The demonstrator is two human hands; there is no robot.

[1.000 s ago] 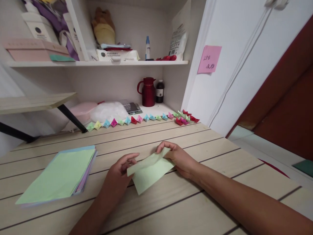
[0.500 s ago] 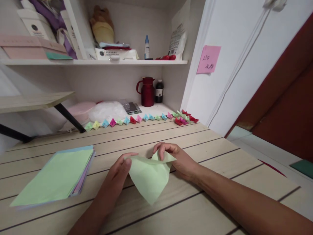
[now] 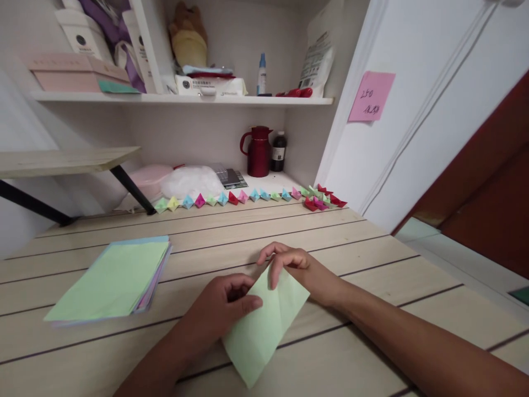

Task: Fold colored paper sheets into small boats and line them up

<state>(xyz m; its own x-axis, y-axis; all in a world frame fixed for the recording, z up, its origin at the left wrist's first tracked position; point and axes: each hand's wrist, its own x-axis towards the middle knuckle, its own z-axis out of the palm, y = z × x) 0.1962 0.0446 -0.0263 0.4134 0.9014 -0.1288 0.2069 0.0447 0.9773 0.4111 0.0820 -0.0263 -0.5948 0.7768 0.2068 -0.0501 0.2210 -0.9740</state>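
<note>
Over the table [image 3: 363, 248], the left hand [image 3: 225, 303] (thumb on top) and right hand [image 3: 303, 270], fingers curled, pinch the green sheet [image 3: 264, 325], which is creased but seemingly at an early stage; folded paper pieces [image 3: 232, 197] line the rear edge, and the paper stack [image 3: 111, 281] lies unfolded.

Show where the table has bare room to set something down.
The table is bare between the boats and right hand, between the stack and left hand, and right of the right forearm. Crowded: around the sheet and along the back, especially where boats cluster right.
</note>
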